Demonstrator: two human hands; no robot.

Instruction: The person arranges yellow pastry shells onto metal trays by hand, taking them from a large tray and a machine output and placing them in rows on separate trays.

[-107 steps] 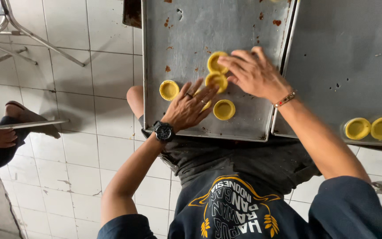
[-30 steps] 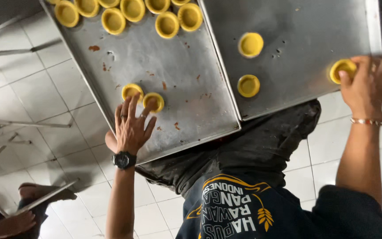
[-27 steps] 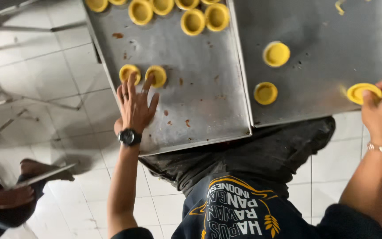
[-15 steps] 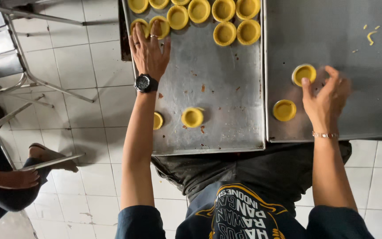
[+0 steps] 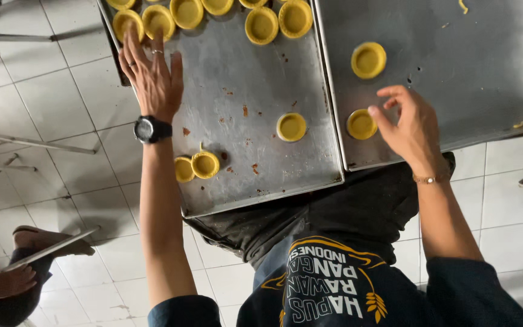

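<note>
Upper left, our left hand (image 5: 152, 75), fingers spread, is hiding small round yellow pastry shells (image 5: 158, 21); right hand (image 5: 410, 124), loosely open, is hovering beside another shell (image 5: 361, 124) on grey metal trays (image 5: 485, 72) over white tiled floor (image 5: 49, 72).

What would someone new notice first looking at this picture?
Bright yellow pastry shells stand out on two grey metal trays set side by side, most of them packed in rows at the far edge of the left tray. The left hand, with a black watch at the wrist, is spread flat over that far row. The right hand hovers with its fingers beside a lone shell on the right tray.
</note>
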